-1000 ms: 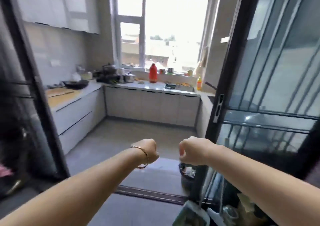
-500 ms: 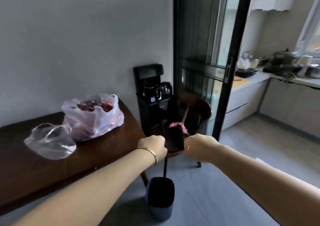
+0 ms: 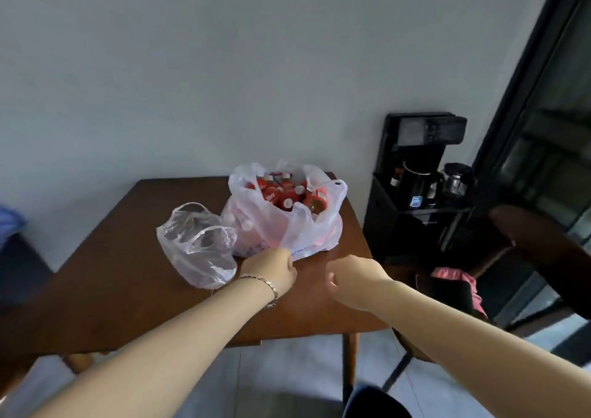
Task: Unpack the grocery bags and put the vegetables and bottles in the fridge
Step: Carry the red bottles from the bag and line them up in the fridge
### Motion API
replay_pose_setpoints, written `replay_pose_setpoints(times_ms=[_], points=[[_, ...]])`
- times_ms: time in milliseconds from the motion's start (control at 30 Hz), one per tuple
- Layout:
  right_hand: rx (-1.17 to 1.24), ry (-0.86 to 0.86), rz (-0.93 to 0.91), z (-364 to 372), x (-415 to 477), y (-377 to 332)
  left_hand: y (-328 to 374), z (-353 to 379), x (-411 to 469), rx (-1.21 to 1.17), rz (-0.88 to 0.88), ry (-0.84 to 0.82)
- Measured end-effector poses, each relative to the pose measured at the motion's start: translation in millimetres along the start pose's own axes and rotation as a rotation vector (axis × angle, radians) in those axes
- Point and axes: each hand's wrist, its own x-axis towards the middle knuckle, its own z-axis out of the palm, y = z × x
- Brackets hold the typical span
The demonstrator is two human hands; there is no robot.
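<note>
Fists — left hand [image 3: 274, 268], right hand [image 3: 350, 278] — near bottle bag [image 3: 287, 222].

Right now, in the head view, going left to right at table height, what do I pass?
clear plastic bag → white bag of red bottles → black drinks machine → dark wooden chair

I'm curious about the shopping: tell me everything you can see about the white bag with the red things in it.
The white plastic bag is thin and translucent, with loop handles flopped open at the top. It sits upright near the far edge of the brown wooden table, close to the wall. Inside stand several bottles with red labels and pale caps, packed together. The clear plastic bag presses against its left side. The left hand, closed in a fist, is at its front lower edge and seems to touch it.
</note>
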Motion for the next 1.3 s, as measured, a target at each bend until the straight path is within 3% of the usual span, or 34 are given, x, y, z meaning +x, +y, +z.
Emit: replay_pose_setpoints(times_ms=[200,367,533,667,800,900,1067,1200,1300], points=[[-0.038,0.05,-0.034,-25,130,6,-38,-18,100,-0.059,-0.036,0.046],[0.184,0.176,0.068,-23,223,6,-81,-12,176,-0.109,-0.015,0.071],[0.302,0.192,0.179,1,280,12,-101,-1,259,-0.094,0.267,0.072],[0.192,0.117,0.218,0,324,18,-103,18,305,0.167,0.461,-0.102],[0.063,-0.031,0.467,-1,365,37,-117,29,331,0.346,0.333,-0.312],[0.034,-0.167,0.601,1,380,54,-133,30,349,0.346,0.209,-0.328],[0.371,0.029,0.786,23,398,69,-130,34,360,0.199,0.211,-0.235],[0.547,0.078,0.719,35,392,79,-101,51,376,0.054,0.269,-0.123],[0.668,0.145,0.623,43,380,86,-78,71,399,0.03,0.254,-0.169]])
